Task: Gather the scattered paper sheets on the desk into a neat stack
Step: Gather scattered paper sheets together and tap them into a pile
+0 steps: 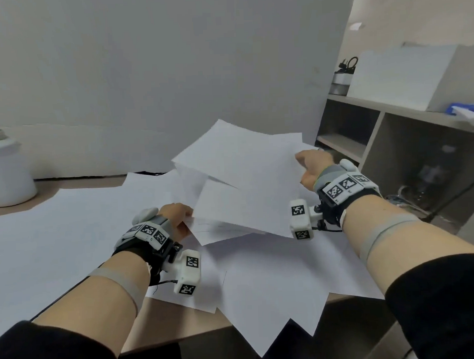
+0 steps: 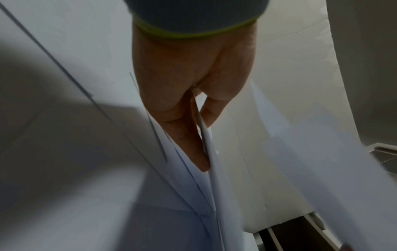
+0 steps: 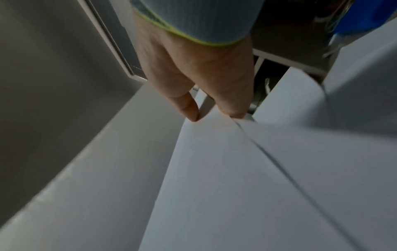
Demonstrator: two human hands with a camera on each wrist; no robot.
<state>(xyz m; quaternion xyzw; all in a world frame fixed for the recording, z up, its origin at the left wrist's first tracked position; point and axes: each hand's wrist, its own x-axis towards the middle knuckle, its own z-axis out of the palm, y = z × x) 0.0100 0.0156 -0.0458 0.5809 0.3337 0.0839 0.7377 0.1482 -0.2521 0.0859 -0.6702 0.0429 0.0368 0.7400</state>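
Grey wall (image 1: 145,61), open shelving (image 1: 376,126)

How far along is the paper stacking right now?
Partly done. The left hand and right hand hold a loose, fanned bunch of sheets above the desk, edges not yet squared. More sheets lie spread underneath, some overhanging the front edge, uncollected.

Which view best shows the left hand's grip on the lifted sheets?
Left wrist: the left hand pinches the lifted sheets between thumb and fingers. The head view shows only the hand's back; the right wrist view doesn't show it.
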